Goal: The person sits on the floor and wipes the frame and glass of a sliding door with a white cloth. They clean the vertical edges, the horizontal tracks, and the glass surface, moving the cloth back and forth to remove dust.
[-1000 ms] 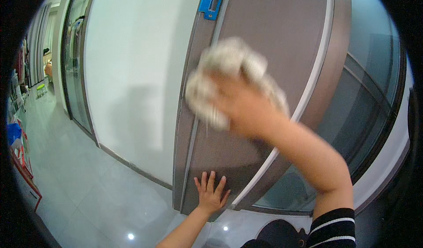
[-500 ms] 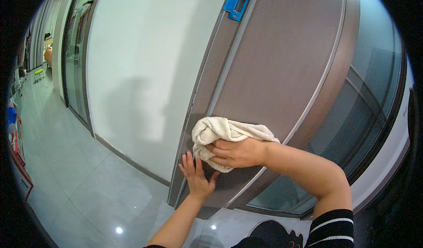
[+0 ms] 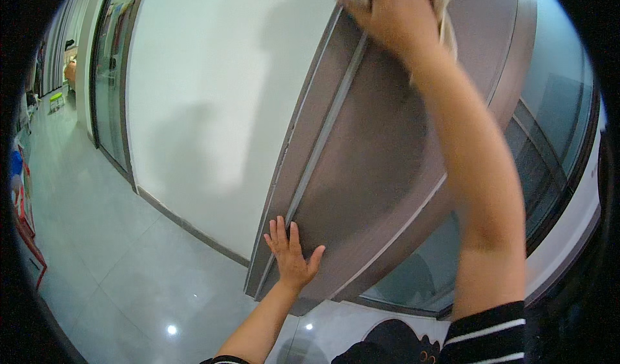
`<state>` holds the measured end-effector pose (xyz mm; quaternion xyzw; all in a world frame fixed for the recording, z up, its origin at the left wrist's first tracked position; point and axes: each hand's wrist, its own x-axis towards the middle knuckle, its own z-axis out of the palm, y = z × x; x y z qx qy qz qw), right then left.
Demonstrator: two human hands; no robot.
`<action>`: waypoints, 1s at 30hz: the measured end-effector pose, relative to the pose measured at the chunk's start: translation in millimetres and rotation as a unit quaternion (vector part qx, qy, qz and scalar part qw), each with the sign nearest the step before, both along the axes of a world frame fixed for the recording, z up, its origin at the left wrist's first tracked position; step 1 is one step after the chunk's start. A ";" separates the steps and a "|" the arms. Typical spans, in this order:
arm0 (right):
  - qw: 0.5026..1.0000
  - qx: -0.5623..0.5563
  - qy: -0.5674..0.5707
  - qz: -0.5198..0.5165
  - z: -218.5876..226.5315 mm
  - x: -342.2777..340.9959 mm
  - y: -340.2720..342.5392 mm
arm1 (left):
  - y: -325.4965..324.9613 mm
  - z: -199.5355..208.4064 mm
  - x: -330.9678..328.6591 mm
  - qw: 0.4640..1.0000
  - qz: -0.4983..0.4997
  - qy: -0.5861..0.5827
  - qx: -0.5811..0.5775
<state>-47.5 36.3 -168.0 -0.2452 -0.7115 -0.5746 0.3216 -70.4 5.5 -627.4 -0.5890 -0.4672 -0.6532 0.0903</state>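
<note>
A brown door (image 3: 381, 151) with pale metal strips stands in front of me. At its upper part, my right hand (image 3: 400, 15) presses a cream towel (image 3: 444, 2) and is somewhat blurred; the cloth bunches out on both sides of the hand and runs off the top of the picture. My left hand (image 3: 290, 257) lies flat near the door's lower left edge, fingers spread, holding nothing. The blue plate on the door edge is out of sight now, behind the right hand or beyond the picture's top.
A white wall (image 3: 200, 105) borders the door on the left, above a grey tiled floor (image 3: 123, 254). Dark glass panels (image 3: 549, 125) stand to the right. Farther off are a glass door (image 3: 115, 73), a small green stool (image 3: 57, 102) and red-framed things (image 3: 29, 222) at the left.
My right hand has swept the towel upward from the door's lower part to near its top, and the right arm has stretched out. The left hand has stayed in nearly the same place.
</note>
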 end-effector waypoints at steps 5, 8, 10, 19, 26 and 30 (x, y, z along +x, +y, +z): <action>0.976 -0.176 -0.126 0.017 -195.6 15.6 0.5 | 7.4 -9.5 -16.9 0.992 -0.029 -0.108 0.051; 0.919 -0.176 -0.352 -0.016 -313.4 44.6 -11.0 | 12.1 -14.9 -20.7 0.981 -0.009 -0.186 0.059; 0.890 -0.149 -0.431 -0.012 -336.7 56.8 -12.2 | 16.7 -25.4 -17.5 0.972 -0.038 -0.229 0.046; 0.997 -0.064 0.034 0.011 -157.2 84.8 -30.7 | -0.8 -11.2 -16.5 0.993 -0.050 -0.104 0.018; 0.973 -0.208 -0.073 -0.065 -298.6 105.2 -44.1 | 1.7 -8.0 -13.0 0.984 -0.049 -0.168 0.038; 0.804 -0.322 -0.485 -0.122 -518.6 144.9 -45.4 | -6.7 -1.9 -3.0 0.980 -0.095 -0.174 0.031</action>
